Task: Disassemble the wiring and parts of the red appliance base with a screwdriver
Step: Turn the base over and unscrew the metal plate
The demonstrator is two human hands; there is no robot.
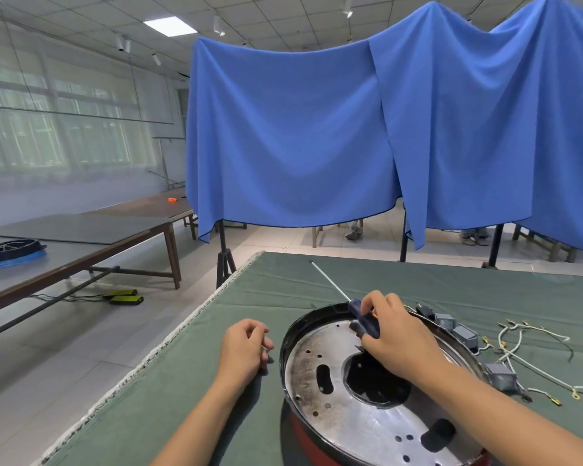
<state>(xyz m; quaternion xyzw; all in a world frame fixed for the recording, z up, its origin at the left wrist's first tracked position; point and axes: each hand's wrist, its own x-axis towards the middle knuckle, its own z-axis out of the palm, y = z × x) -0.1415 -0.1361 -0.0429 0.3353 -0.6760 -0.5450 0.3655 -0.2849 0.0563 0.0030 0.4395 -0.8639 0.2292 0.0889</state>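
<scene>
Right hand point(396, 334) grasps the screwdriver point(362, 319) over the red appliance base point(360, 398); left hand point(244, 348) (loosely curled) rests at nine o'clock; loose wires point(519, 344) at three o'clock.

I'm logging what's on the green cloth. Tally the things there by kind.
Red appliance base with silver metal plate: 1
Blue-handled long-shaft screwdriver: 1
Grey box-shaped parts: 3 clearly seen
Bundle of white wires with terminals: 1
Total: 6

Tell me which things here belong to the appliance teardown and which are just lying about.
Job: red appliance base, screwdriver held in right hand, white wires, grey parts.
Lying about: blue curtain, black round thing and orange object on other tables.
</scene>
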